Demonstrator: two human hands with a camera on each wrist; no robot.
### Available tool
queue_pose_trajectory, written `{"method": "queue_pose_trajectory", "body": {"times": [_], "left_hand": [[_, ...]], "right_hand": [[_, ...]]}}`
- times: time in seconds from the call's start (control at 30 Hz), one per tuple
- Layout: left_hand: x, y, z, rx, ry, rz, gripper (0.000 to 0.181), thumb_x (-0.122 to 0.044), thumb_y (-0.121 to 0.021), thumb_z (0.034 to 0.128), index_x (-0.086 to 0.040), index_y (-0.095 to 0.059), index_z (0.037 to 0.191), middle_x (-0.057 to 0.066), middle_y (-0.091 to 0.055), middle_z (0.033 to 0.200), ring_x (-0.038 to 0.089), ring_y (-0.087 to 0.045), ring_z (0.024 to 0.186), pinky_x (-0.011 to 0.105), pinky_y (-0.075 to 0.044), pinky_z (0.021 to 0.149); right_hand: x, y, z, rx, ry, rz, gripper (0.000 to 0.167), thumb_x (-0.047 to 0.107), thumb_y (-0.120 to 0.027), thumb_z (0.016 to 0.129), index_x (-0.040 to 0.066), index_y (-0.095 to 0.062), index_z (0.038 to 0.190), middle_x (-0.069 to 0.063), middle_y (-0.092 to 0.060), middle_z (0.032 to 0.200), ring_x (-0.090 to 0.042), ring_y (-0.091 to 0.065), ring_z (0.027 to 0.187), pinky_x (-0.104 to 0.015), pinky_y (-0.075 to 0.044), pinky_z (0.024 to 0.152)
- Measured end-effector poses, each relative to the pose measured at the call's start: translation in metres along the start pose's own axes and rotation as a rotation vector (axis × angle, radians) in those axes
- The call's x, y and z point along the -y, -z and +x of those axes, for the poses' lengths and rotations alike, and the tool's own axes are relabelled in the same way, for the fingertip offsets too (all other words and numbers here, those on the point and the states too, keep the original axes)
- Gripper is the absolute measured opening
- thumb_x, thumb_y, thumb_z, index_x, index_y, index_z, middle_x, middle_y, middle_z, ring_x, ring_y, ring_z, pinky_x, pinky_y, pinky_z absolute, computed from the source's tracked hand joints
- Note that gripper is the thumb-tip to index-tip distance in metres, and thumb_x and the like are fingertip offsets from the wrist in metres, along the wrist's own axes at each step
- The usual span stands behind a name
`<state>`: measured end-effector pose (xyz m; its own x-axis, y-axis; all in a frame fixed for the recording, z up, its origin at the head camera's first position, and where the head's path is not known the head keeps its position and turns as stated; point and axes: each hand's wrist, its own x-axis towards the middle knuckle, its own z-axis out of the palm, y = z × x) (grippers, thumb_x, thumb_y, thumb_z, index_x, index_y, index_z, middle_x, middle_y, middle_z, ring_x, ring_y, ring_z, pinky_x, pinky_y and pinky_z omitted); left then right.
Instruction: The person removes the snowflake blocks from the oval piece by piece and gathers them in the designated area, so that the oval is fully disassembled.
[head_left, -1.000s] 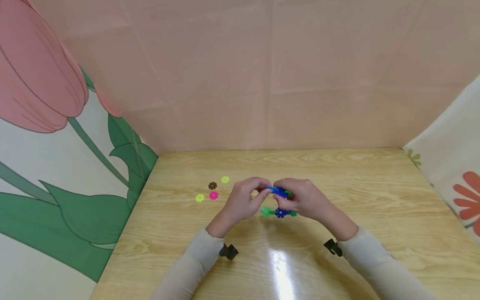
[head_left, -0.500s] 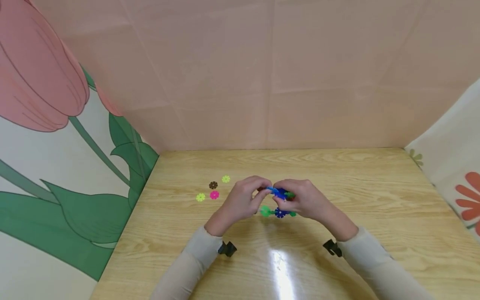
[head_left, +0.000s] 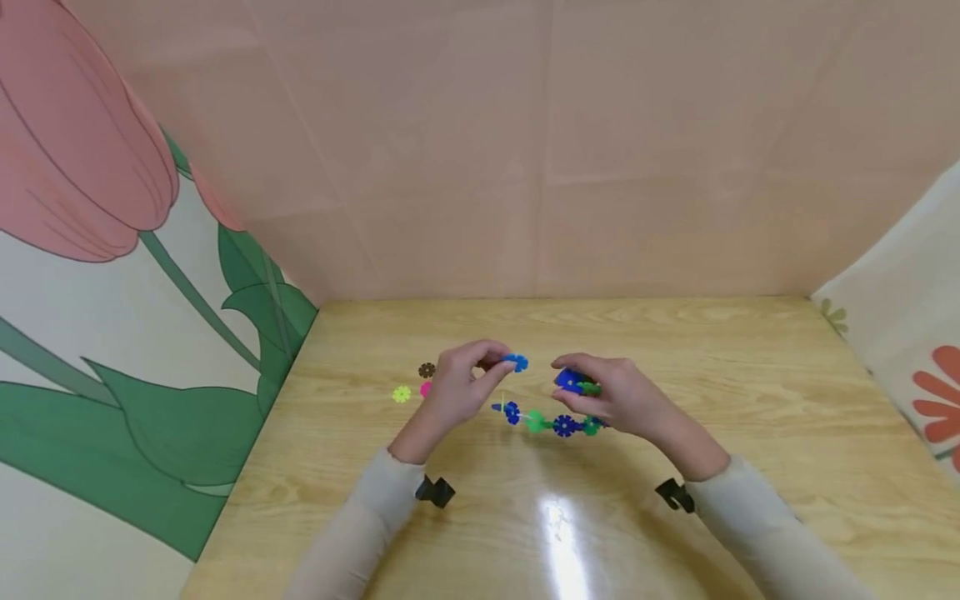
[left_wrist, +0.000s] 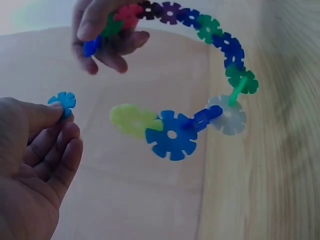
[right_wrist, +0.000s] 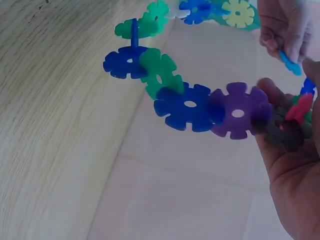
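My left hand (head_left: 453, 387) pinches a small light blue flower-shaped snowflake disc (left_wrist: 64, 101) between thumb and fingers, apart from the chain. To its right, my right hand (head_left: 618, 392) grips one end of a chain of interlocked snowflake discs (head_left: 564, 426). This chain curves round in a loop and hangs above the table. In the right wrist view a purple disc (right_wrist: 238, 114) and a blue disc (right_wrist: 190, 112) lead into the fingers, which partly cover several discs. The chain's free end is a yellow-green disc (left_wrist: 135, 121) joined to a blue one (left_wrist: 171, 142).
On the wood-grain table (head_left: 697, 350), left of my left hand, lie a yellow-green disc (head_left: 401, 394), a brown disc (head_left: 427, 370) and a partly covered pink disc (head_left: 426, 389). A pink cloth wall (head_left: 540, 167) stands behind the table.
My hands were together at the chain's end. My left hand has moved left with the light blue disc, leaving a gap. More of the chain shows below; the right hand has shifted slightly right.
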<state>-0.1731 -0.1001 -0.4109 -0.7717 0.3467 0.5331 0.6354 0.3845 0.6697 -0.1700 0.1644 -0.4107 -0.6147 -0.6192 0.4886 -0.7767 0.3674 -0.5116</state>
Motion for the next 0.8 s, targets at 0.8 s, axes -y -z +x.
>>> {"method": "queue_pose_trajectory", "body": {"times": [0.8], "left_hand": [[0.064, 0.029, -0.035, -0.04, 0.611, -0.042, 0.013, -0.019, -0.071, 0.0963, -0.007, -0.071, 0.104, 0.003, -0.076, 0.09, 0.015, -0.071, 0.081, 0.031, -0.06, 0.074]], "right_hand": [[-0.014, 0.006, -0.017, -0.124, 0.042, -0.221, 0.041, 0.016, -0.077, 0.091, -0.007, -0.066, 0.123, -0.01, -0.075, 0.095, -0.003, -0.061, 0.065, -0.016, -0.052, 0.056]]}}
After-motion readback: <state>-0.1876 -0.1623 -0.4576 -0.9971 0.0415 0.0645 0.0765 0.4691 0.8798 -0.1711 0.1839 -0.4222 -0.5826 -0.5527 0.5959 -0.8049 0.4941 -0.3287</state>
